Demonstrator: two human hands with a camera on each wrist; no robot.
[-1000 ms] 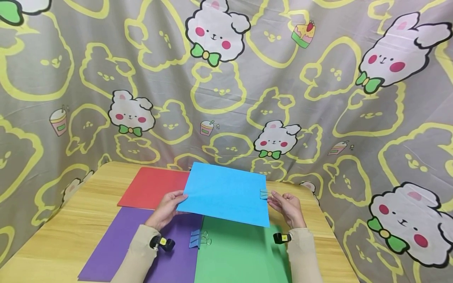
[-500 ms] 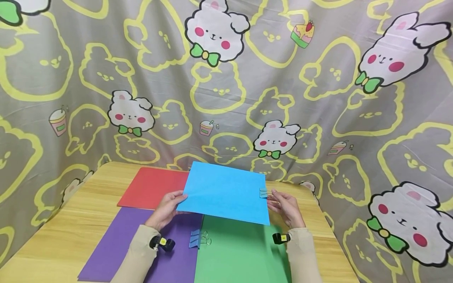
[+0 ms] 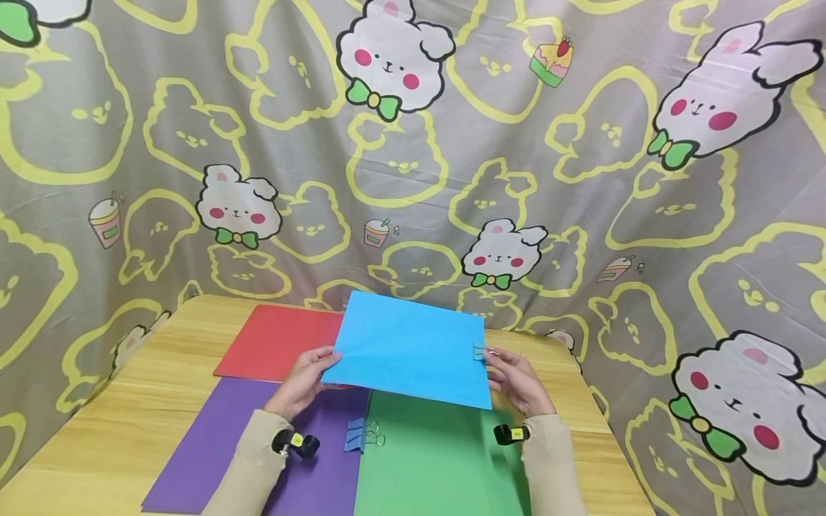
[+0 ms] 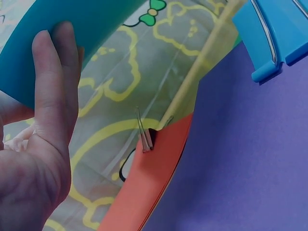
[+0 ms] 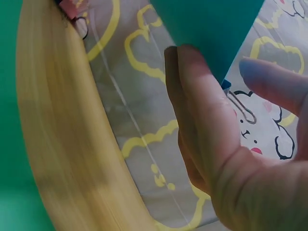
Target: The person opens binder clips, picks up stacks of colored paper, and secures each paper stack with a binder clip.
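Note:
A blue paper or thin stack is raised above the table, tilted, one edge toward the back. My left hand pinches its left edge, thumb on top and fingers straight underneath. A small blue binder clip sits on its right edge, a wire handle sticking outward. My right hand is at that edge: its fingers lie straight along the paper's underside. The thumb is spread apart from them, its tip right by the clip, with the handle free in the gap.
On the wooden table lie red, purple and green papers. A larger blue binder clip grips the purple paper's right edge. Another clip is on the red paper. A patterned curtain hangs behind.
My right thumb and fingers have moved from the clip's wire handles in toward the clip and the paper's edge. The left hand keeps its grip; the blue paper barely moved.

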